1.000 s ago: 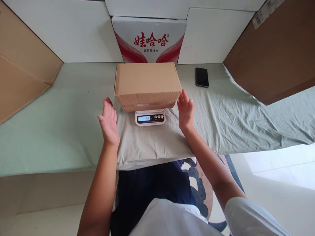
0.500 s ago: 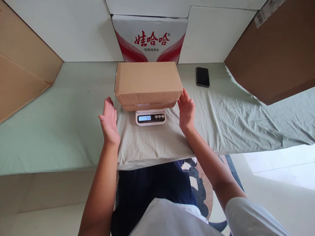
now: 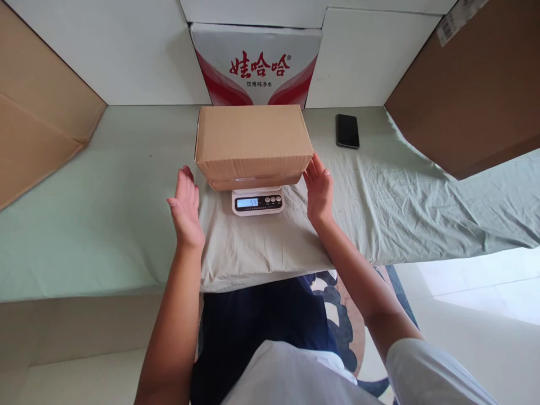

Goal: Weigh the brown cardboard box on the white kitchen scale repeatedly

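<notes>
A closed brown cardboard box (image 3: 255,132) rests on a small white digital scale (image 3: 258,210), covering most of its platform. The scale's lit display faces me and appears to read 54, with buttons to its right. To the left of the box, a little apart from it, my left hand (image 3: 186,208) is open with fingers stretched forward. My right hand (image 3: 319,188) is open beside the box's near right corner; its fingertips are very close to the cardboard, and I cannot tell whether they touch. Neither hand grips anything.
A black phone (image 3: 347,131) lies on the green cloth (image 3: 130,197) at the right. Behind the box stands a white and red printed carton (image 3: 258,42) against white panels. Large brown cardboard pieces flank the surface at left (image 3: 37,101) and right (image 3: 468,95).
Hardly anything differs; the view has shifted very slightly. Both hands hold their places beside the box, and the scale's display looks the same.
</notes>
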A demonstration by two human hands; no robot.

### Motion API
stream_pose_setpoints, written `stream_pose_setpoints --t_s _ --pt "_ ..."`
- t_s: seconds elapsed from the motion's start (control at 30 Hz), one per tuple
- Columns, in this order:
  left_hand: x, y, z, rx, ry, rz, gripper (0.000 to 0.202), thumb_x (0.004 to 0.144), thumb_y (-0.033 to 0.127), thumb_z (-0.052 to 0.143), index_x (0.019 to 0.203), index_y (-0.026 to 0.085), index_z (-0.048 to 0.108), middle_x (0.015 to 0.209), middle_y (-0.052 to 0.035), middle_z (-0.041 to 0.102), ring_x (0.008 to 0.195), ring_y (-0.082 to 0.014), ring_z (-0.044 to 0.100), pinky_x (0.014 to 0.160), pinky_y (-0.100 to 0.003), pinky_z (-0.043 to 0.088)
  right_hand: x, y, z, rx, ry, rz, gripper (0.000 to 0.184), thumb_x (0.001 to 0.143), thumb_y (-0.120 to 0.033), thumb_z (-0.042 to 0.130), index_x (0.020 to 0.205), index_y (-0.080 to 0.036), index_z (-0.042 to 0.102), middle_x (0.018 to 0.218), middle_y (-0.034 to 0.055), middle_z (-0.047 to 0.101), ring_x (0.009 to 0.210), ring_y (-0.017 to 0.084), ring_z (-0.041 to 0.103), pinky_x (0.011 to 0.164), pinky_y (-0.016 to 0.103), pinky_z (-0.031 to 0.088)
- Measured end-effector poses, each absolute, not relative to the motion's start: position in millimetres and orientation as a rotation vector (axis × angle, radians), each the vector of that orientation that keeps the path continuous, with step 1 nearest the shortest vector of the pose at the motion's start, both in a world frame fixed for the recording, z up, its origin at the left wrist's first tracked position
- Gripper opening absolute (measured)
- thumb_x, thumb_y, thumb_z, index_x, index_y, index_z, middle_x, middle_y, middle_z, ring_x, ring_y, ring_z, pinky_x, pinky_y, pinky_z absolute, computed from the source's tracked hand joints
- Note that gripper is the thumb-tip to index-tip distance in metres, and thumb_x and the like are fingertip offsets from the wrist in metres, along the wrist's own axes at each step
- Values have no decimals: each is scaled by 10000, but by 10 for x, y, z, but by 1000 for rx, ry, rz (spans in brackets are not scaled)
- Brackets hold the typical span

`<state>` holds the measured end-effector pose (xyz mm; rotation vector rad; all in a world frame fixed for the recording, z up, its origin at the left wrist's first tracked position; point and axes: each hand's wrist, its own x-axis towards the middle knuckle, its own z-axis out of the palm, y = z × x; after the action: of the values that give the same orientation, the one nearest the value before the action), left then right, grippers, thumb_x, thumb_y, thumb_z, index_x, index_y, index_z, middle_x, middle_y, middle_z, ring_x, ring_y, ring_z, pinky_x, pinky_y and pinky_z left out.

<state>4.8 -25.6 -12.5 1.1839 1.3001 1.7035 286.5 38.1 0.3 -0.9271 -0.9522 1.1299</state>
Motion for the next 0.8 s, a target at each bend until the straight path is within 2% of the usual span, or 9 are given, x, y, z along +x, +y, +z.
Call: stream_pose_setpoints --t_s 0.2,0.33,0.53,0.8 --pt "34 -236 -150 1178 1329 1705 1243 970 1058 163 1826 197 434 1954 -167 288 1845 -316 227 1495 -453 252 2867 395 -7 -939 -960 1125 837 922 -902 532 1528 -344 683 1808 37 590 1809 312 417 1508 622 306" --pt "25 -235 -157 1180 1327 1709 1266 972 1056 172 1828 157 422 1946 -198 292 1844 -328 227 1497 -466 244 2868 399 -19 -945 -953 1124 866 907 -907 548 1532 -323 677 1803 63 589 1802 329 427 1505 618 310" --pt "20 -235 -152 1169 1346 1690 1239 953 1073 172 1806 226 472 1944 -166 322 1840 -330 246 1495 -476 252 2886 414 -30 -950 -985 1125 839 918 -908 516 1533 -359 674 1787 36 600 1804 330 418 1499 639 308" --pt "22 -229 -154 1168 1312 1706 1259 976 1054 213 1815 143 440 1938 -219 304 1841 -355 236 1495 -524 239 2880 393 20 -947 -984 1136 839 906 -904 541 1517 -347 685 1768 42 626 1791 337 443 1489 640 329"
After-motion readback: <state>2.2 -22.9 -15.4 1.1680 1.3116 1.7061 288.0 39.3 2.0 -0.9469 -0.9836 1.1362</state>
